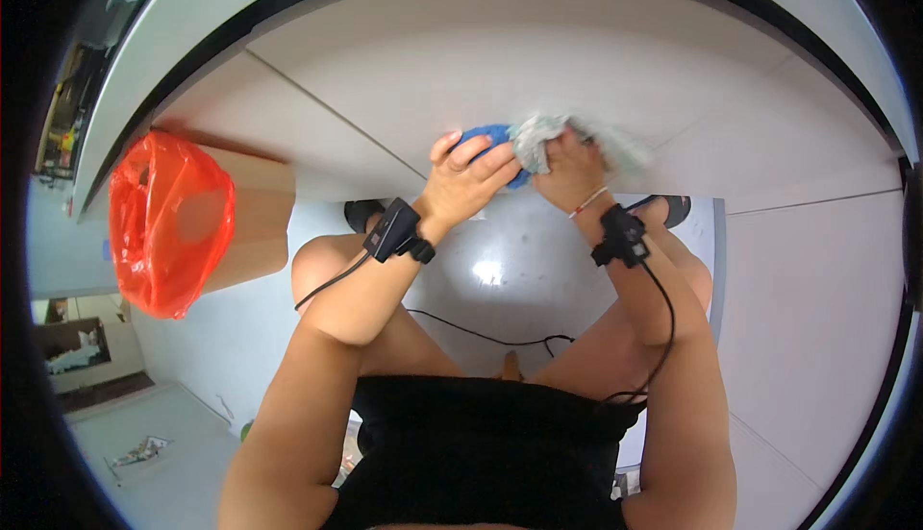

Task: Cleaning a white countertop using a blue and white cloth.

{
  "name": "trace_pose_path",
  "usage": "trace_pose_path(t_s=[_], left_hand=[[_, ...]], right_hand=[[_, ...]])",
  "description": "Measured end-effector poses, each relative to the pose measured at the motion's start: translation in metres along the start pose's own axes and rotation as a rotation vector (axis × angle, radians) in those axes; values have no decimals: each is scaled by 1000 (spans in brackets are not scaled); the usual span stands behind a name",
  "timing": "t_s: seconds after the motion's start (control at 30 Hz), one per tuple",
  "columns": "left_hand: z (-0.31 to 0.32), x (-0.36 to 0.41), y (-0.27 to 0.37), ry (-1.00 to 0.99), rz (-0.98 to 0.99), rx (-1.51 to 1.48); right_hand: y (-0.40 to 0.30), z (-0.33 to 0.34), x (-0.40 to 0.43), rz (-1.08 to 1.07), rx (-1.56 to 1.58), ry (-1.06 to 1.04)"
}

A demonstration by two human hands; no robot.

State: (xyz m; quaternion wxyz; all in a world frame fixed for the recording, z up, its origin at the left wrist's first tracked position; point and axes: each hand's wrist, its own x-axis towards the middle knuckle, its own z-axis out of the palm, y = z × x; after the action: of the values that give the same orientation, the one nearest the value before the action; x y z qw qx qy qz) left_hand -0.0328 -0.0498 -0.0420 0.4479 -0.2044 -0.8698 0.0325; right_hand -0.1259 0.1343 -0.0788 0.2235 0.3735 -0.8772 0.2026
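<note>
In front of me my left hand (469, 173) is closed around a blue cloth (484, 133), whose edges show between and beyond the fingers. Right beside it, my right hand (573, 169) grips a crumpled pale grey-green cloth (537, 133). The far side of that cloth is blurred. The two cloths meet between the hands, close to a pale cabinet front (404, 90). A black device is strapped on each wrist, with a cable running from it.
At the left stands a tan bin (263, 206) lined with a red plastic bag (205, 270). Pale panels with dark seams curve across the front and right. A black cable (476, 331) lies between my legs over the grey floor (505, 292).
</note>
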Motion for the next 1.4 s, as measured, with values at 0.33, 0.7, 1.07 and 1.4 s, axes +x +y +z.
trace_pose_path(t_s=[0.33,0.7,1.07,1.4], left_hand=[[-40,-36,-42,-163,-1,186],[-74,36,-71,329,-305,209],[5,-30,-12,-112,86,-8],[-2,-83,-32,-642,217,-147]], right_hand=[[58,-21,-44,-264,-159,-524],[88,-109,30,167,-212,818],[-13,-30,11,33,133,-102],[16,60,-63,-161,110,-838]])
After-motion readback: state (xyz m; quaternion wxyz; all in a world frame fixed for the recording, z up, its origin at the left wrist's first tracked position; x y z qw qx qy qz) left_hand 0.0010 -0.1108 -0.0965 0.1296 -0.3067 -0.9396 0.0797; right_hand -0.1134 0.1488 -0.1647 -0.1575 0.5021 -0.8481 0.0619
